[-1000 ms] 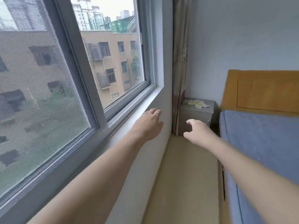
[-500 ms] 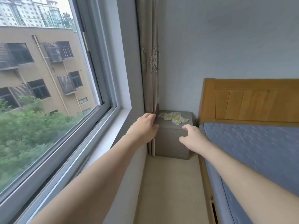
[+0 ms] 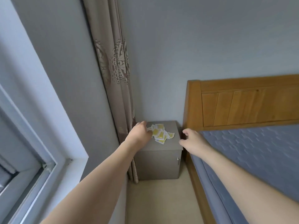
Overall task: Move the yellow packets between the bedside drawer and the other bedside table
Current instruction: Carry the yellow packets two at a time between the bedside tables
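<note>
A loose pile of several yellow-and-white packets (image 3: 160,134) lies on top of a grey bedside table (image 3: 157,164) in the corner. My left hand (image 3: 140,134) reaches over the table's left side, and its fingertips touch the left edge of the pile; most of its fingers are hidden behind the back of the hand. At the table's right edge my right hand (image 3: 192,140) hovers with loosely curled fingers and holds nothing. The table's front is closed, with a small metal handle (image 3: 178,160) on its right side.
A patterned brown curtain (image 3: 115,75) hangs against the table's left side. A bed with a blue mattress (image 3: 252,152) and a wooden headboard (image 3: 242,104) stands close on the right. The window frame (image 3: 32,143) is on the left, with a narrow strip of beige floor (image 3: 161,201) between.
I have come closer to the table and the view has turned away from the window. My left hand has reached the packet pile, and my right hand is now at the table's right edge.
</note>
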